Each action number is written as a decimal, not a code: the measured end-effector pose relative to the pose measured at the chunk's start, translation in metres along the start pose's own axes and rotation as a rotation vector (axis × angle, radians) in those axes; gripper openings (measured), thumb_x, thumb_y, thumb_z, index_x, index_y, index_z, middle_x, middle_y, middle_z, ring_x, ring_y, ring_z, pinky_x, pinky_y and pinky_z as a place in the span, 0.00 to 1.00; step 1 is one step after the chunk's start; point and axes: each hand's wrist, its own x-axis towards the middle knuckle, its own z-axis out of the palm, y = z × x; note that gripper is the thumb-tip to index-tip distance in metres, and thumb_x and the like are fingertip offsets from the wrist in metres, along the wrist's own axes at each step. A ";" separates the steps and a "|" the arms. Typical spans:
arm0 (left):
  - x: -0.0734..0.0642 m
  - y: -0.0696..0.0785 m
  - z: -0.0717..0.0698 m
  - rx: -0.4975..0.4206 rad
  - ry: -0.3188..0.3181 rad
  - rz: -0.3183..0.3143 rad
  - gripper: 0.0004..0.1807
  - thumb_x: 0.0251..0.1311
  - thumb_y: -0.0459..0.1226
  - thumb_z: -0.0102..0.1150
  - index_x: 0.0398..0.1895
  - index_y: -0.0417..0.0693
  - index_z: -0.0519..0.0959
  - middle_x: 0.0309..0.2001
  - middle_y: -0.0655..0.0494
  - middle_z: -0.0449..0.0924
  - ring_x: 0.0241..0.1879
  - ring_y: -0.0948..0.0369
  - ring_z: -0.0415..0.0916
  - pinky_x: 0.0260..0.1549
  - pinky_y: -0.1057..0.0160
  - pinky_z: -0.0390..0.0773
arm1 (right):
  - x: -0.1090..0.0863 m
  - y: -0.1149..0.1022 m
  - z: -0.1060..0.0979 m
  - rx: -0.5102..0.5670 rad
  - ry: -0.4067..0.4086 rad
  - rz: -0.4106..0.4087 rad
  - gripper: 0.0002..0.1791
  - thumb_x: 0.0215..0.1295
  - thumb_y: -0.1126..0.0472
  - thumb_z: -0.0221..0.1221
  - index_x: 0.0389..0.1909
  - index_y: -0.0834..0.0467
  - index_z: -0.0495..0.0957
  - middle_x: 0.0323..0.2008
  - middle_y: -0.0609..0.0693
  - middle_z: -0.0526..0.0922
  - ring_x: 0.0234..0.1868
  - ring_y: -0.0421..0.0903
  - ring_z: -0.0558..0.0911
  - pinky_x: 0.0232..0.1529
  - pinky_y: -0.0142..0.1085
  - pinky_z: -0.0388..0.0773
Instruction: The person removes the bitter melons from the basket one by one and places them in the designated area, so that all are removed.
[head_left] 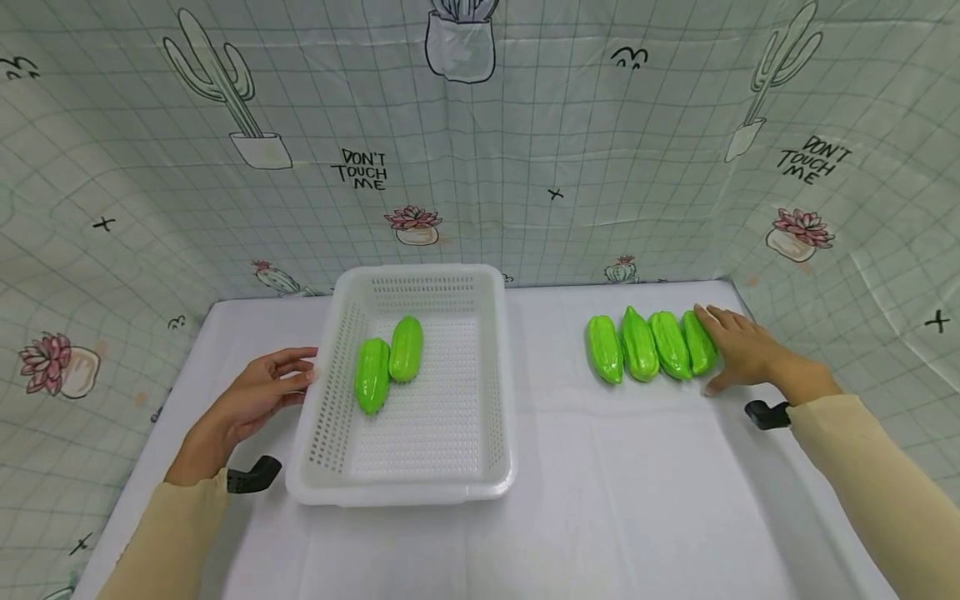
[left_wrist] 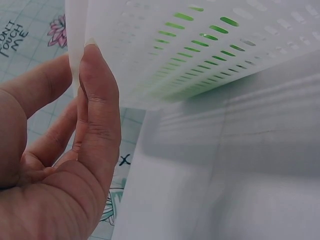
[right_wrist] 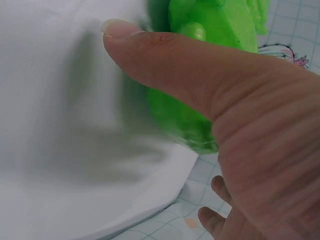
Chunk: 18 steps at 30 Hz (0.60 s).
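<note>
My left hand (head_left: 262, 392) is at the left side of a white perforated plastic basket (head_left: 498, 400), its thumb (left_wrist: 100, 95) and index finger pinching the rim edge. Inside the basket lie two glossy green, ridged, gourd-like vegetables (head_left: 372, 375). At the right, several more of the same kind stand side by side in a row, such as the leftmost gourd (head_left: 604, 348). My right hand (head_left: 742, 348) is over the rightmost gourd (head_left: 697, 342), fingers spread at its far end and thumb (right_wrist: 165, 55) stretched out by its near end. The palm side of this hand is partly hidden.
A white cloth covers the table (head_left: 600, 500). A grid-patterned curtain (head_left: 525, 150) with cactus drawings rises behind it and along both sides. Each wrist carries a small black mount, like the left mount (head_left: 255, 475).
</note>
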 end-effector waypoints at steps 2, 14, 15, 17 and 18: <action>0.000 0.000 0.000 -0.004 0.000 -0.003 0.37 0.77 0.32 0.59 0.81 0.28 0.54 0.53 0.59 0.75 0.45 0.68 0.83 0.45 0.68 0.86 | -0.001 0.000 -0.001 0.003 -0.001 0.002 0.77 0.41 0.51 0.86 0.80 0.73 0.42 0.75 0.82 0.48 0.72 0.84 0.52 0.66 0.81 0.54; 0.001 -0.001 -0.002 -0.001 -0.006 0.012 0.36 0.77 0.30 0.58 0.80 0.27 0.54 0.52 0.61 0.76 0.45 0.69 0.83 0.45 0.68 0.86 | 0.001 -0.010 -0.022 -0.059 0.066 -0.022 0.76 0.41 0.53 0.87 0.80 0.74 0.44 0.75 0.81 0.51 0.72 0.84 0.55 0.66 0.79 0.58; 0.001 -0.001 -0.002 -0.003 -0.008 0.015 0.36 0.77 0.31 0.58 0.80 0.27 0.54 0.52 0.61 0.76 0.45 0.69 0.83 0.45 0.68 0.86 | 0.001 -0.012 -0.025 -0.066 0.075 -0.029 0.76 0.41 0.53 0.86 0.80 0.74 0.44 0.75 0.80 0.51 0.72 0.84 0.55 0.67 0.79 0.58; 0.001 -0.001 -0.002 -0.007 -0.009 0.018 0.36 0.77 0.31 0.58 0.80 0.26 0.54 0.51 0.61 0.76 0.45 0.69 0.84 0.45 0.68 0.86 | 0.002 -0.019 -0.032 -0.077 0.096 -0.048 0.75 0.42 0.53 0.86 0.80 0.73 0.44 0.76 0.79 0.51 0.72 0.83 0.54 0.67 0.79 0.57; 0.001 -0.001 -0.003 -0.007 -0.010 0.022 0.36 0.77 0.31 0.58 0.80 0.26 0.54 0.51 0.62 0.76 0.45 0.69 0.84 0.45 0.68 0.86 | 0.002 -0.023 -0.036 -0.080 0.104 -0.053 0.75 0.43 0.52 0.86 0.81 0.73 0.44 0.76 0.79 0.50 0.73 0.82 0.54 0.68 0.79 0.56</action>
